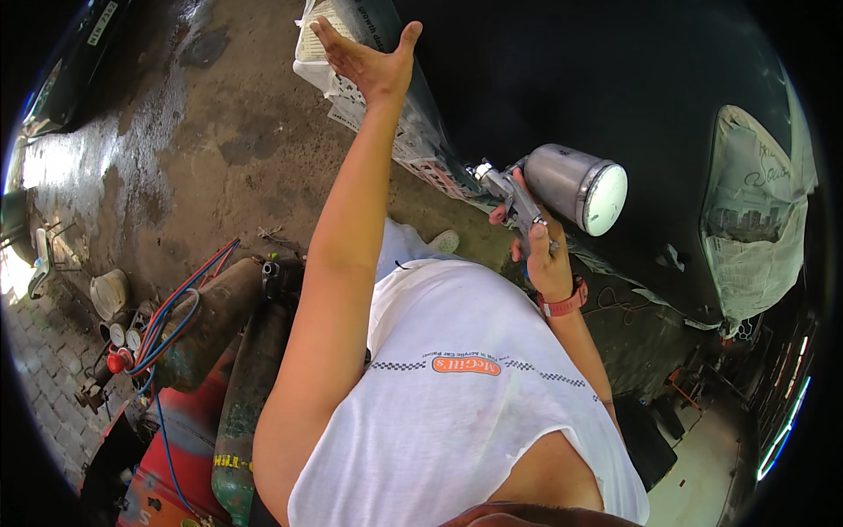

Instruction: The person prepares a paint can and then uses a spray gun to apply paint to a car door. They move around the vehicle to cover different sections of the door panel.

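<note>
Evidently the left hand (373, 70) is at full stretch, fingers spread, empty; whether it touches the newspaper (426, 158) I can't tell. The right hand (548, 263), nearer the body, grips a spray gun (516, 202) beside the black panel (632, 97). Fingers mostly hide the gun's handle; its trigger is unclear.

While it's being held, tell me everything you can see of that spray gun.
The spray gun looks like silvery metal. A dull grey, cylindrical cup is attached, lying nearly sideways in the picture, its bright round end to the right. Its nozzle points toward the picture's upper left. The right hand grips it, hiding part of it. It appears against a large dark panel; whether they touch, I cannot tell.
</note>
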Demonstrator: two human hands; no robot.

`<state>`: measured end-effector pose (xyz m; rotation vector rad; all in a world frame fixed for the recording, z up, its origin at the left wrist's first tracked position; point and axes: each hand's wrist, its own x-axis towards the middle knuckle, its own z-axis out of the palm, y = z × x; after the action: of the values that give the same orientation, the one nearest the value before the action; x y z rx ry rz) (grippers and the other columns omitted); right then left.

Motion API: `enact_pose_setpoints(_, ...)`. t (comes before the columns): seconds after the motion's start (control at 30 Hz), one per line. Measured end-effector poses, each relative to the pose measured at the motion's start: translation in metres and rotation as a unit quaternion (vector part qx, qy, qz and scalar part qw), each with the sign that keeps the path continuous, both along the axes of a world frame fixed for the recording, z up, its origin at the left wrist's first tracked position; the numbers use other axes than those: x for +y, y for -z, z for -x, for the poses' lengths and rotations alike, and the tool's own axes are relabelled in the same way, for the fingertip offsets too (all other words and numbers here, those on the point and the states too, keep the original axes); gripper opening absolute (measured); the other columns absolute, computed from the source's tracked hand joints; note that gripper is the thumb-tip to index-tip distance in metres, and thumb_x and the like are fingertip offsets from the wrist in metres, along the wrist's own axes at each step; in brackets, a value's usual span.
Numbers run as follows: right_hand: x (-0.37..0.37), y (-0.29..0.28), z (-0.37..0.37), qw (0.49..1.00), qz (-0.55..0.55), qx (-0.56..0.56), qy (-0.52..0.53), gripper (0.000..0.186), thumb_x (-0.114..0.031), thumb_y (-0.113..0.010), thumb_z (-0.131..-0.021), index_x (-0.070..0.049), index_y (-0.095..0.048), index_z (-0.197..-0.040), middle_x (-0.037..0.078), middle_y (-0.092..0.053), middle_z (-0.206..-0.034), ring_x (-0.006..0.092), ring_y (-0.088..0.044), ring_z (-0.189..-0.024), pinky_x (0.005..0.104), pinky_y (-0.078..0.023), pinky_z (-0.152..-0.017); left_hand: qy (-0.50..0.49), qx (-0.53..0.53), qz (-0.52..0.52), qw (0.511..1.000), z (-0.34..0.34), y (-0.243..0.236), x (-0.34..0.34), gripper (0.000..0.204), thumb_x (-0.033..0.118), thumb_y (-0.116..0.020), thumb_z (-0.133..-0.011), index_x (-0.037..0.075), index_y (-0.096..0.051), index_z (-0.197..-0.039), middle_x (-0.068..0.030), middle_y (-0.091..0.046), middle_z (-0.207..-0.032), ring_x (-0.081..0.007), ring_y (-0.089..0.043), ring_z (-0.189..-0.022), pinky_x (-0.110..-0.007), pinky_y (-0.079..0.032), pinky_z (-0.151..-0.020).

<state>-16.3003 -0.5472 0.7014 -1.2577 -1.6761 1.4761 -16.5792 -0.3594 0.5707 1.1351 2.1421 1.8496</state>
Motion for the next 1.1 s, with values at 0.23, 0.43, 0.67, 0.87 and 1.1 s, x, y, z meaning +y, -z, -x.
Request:
enact_pose_setpoints(0.23,-0.002,-0.001,0.003,1.0,0.001,-0.007,0.004,0.069,-0.054,-0.043,-0.108,-0.006,-0.042,-0.158,0.005,-0.07,-0.108,0.0033,-0.047,-0.064,0.0194,-0.042,-0.056,0.043,0.09,0.048,0.994,-0.035,0.028,-0.04,0.145,0.072,-0.081,-0.071,-0.001,0.005,-0.161,-0.0295,-0.008,-0.167,-0.0442,-0.009,-0.156,-0.059,-0.006,-0.126)
enact_pose_setpoints(0.43,-0.005,0.002,0.002,1.0,0.0,0.001,0.005,0.069,-0.054,-0.044,-0.108,-0.007,-0.043,-0.158,0.005,-0.07,-0.107,0.0026,-0.046,-0.061,0.0189,-0.041,-0.056,0.007,-0.008,0.005,1.0,-0.004,0.003,-0.002,0.142,0.075,-0.079,-0.072,0.002,0.004,-0.162,-0.0271,-0.003,-0.169,-0.0437,-0.006,-0.157,-0.061,-0.001,-0.125)
enact_pose_setpoints(0.67,-0.009,0.006,0.001,1.0,-0.009,0.008,0.005,0.065,-0.051,-0.046,-0.108,-0.008,-0.045,-0.157,0.005,-0.07,-0.105,0.0025,-0.045,-0.06,0.0189,-0.041,-0.056,0.053,0.041,0.052,0.996,-0.032,0.03,-0.037,0.139,0.073,-0.077,-0.076,0.001,0.005,-0.162,-0.0273,-0.003,-0.169,-0.0419,-0.005,-0.158,-0.06,0.0,-0.126)
enact_pose_setpoints(0.87,-0.008,0.006,0.0,1.0,-0.01,-0.007,0.014,0.065,-0.052,-0.046,-0.108,-0.008,-0.046,-0.156,0.004,-0.071,-0.102,0.0027,-0.045,-0.059,0.0196,-0.041,-0.055,0.048,0.02,0.033,0.998,-0.022,0.021,-0.026,0.141,0.073,-0.078,-0.075,-0.001,0.005,-0.161,-0.0277,-0.002,-0.169,-0.0413,-0.005,-0.158,-0.058,-0.001,-0.126)
enact_pose_setpoints(1.1,-0.02,0.008,-0.008,1.0,0.0,0.005,0.0,0.065,-0.051,-0.048,-0.107,-0.008,-0.047,-0.156,0.003,-0.072,-0.101,0.0023,-0.043,-0.059,0.0195,-0.04,-0.056,0.03,0.012,0.034,0.999,-0.003,-0.005,-0.002,0.142,0.07,-0.081,-0.074,-0.003,0.004,-0.161,-0.0275,-0.007,-0.168,-0.042,-0.007,-0.157,-0.055,-0.007,-0.127)
